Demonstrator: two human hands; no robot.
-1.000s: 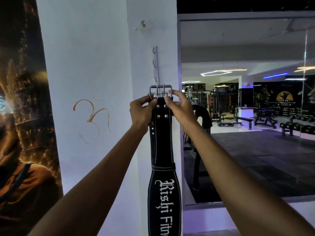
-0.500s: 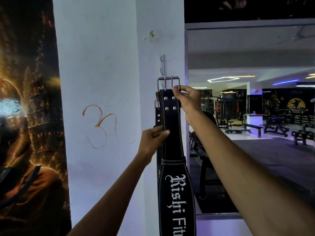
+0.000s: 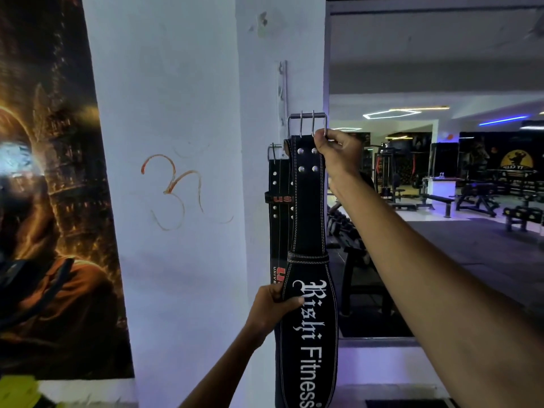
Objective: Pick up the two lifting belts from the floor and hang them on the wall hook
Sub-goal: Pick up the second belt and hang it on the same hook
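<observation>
So the whole thing is happening right at the outer corner of a white pillar (image 3: 182,260), with a mirror edge (image 3: 326,69) running down just to the right of it, and the mirror shows gym benches and machines. Left of the pillar there's a big dark poster (image 3: 53,201), and the flat white face between the two is bare except for an orange hand-drawn symbol (image 3: 173,189). The wall hook (image 3: 283,83) is a thin metal strip screwed onto the narrow face of the pillar, close to that corner. The front belt (image 3: 309,219) hangs straight down along the corner, buckle (image 3: 307,125) at the top, sitting just below the strip. The right hand (image 3: 338,151) is pinching the top right corner of it, fingers closed around the buckle frame and strap end. The left hand (image 3: 273,307) is way lower, thumb over the left edge of the wide padded part, gripping it. Can't tell if the buckle is actually caught on a prong. The second belt (image 3: 279,207) hangs behind and slightly left, its own buckle (image 3: 274,151) lower down, no hands on it. Front one reads "Rishi Fitness" in white; the back one shows a red "US" tag and "UNIVE" partly hidden.
</observation>
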